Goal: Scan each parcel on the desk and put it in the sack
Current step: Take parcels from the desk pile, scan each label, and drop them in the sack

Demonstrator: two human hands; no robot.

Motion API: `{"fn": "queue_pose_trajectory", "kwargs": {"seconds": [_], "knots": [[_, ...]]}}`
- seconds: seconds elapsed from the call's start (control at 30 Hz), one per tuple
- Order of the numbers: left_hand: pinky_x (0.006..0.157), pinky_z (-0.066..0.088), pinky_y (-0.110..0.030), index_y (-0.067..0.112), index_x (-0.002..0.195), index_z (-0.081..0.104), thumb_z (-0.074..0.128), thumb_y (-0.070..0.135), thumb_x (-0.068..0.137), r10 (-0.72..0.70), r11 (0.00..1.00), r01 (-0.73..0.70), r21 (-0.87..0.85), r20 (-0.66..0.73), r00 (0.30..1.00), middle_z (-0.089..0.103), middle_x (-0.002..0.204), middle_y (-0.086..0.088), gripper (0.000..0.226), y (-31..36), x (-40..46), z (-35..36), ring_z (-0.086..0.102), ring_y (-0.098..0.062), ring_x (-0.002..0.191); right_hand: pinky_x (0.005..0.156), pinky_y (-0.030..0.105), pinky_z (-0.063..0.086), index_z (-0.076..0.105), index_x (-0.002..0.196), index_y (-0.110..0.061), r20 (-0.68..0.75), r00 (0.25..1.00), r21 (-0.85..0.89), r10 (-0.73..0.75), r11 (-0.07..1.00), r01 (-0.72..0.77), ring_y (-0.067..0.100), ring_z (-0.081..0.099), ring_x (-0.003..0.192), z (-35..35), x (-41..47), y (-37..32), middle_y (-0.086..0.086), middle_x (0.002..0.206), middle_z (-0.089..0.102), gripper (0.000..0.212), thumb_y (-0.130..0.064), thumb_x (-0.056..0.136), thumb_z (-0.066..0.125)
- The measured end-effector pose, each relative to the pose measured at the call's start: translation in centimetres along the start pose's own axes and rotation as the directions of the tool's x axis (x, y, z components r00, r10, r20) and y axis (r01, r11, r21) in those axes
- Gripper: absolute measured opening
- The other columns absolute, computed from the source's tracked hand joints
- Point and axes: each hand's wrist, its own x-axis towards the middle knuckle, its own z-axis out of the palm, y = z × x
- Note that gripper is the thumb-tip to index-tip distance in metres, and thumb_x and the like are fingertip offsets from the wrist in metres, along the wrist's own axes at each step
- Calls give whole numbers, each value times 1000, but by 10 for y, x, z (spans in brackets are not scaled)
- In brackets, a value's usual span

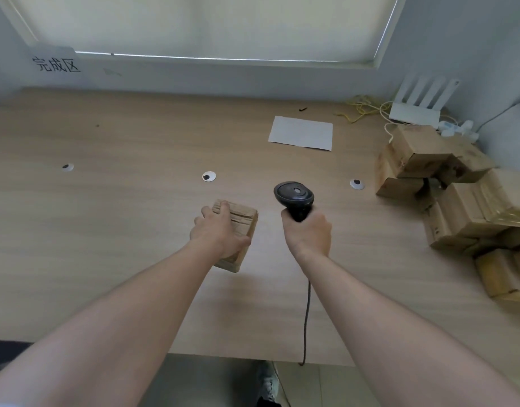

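Note:
My left hand (219,230) grips a small brown cardboard parcel (243,223) from above, near the middle of the wooden desk (120,215). Whether the parcel rests on the desk or is slightly lifted I cannot tell. To its right, my right hand (308,233) holds a black handheld barcode scanner (294,196) by its handle, head up and facing away from me. The scanner's cable (307,318) hangs down over the desk's front edge. A pile of several more cardboard parcels (458,195) lies at the desk's right side. No sack is in view.
A white sheet of paper (301,132) lies at the back centre-right. A white router (417,108) with yellow cables and a power strip sits in the back right corner. Three round cable grommets (209,176) dot the desk. A handwritten sign (56,66) leans at the back left.

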Motion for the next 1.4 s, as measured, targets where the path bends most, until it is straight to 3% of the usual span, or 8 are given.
{"fn": "queue_pose_trajectory", "kwargs": {"seconds": [0.37,0.6,0.8,1.07,1.17,1.27,1.33,1.4], "knots": [[97,45,-46,22,161,9,73,69,78,-102,993,105,-46,55,993,31,143,-17,115,4,79,49,43,-42,128,72,34,48,64,88,-23,98,991,-90,93,992,-84,29,64,84,60,67,27,-1,86,68,16,-39,88,67],[98,44,-47,23,160,7,74,66,78,-47,998,48,-31,54,997,30,141,-17,114,-13,116,81,42,-42,125,68,33,44,60,82,-21,85,984,-101,154,984,-145,27,64,80,96,79,42,-2,81,67,18,-38,87,66],[107,41,-50,18,160,1,84,60,66,6,1000,-3,-20,152,988,-4,155,-20,133,-27,128,102,26,-45,135,70,35,50,61,82,-21,37,980,-108,194,976,-189,27,65,80,112,75,48,-2,81,68,20,-40,86,67],[115,35,-45,24,166,8,70,58,83,133,966,-93,-240,158,978,16,152,-9,109,-71,134,92,32,-37,137,68,33,46,61,82,-21,13,978,-111,209,972,-206,25,65,80,125,67,44,-4,79,67,20,-39,88,69],[112,38,-39,23,166,12,59,52,93,134,937,-80,-341,138,981,41,156,-10,92,-98,138,81,44,-33,140,67,32,44,62,83,-21,33,977,-116,211,972,-206,26,65,79,136,61,39,-2,80,67,20,-39,87,68],[95,45,-39,29,166,12,47,48,94,89,931,-48,-361,97,991,69,125,-12,82,-117,140,73,61,-37,116,66,32,43,60,83,-21,50,981,-123,187,976,-179,25,64,78,142,59,35,-2,80,67,20,-40,87,67],[86,45,-37,38,165,16,47,31,101,95,914,-68,-401,47,994,67,106,-6,71,-125,139,71,62,-33,98,66,32,43,60,84,-21,50,984,-135,172,977,-164,24,63,78,144,60,34,-2,80,67,21,-40,88,67],[88,47,-37,45,159,32,46,16,103,124,886,-130,-445,-42,991,58,109,-4,64,-132,140,71,58,-23,87,66,32,41,61,85,-21,54,986,-144,159,978,-150,24,63,77,143,62,33,-3,80,67,20,-41,88,67]]}}
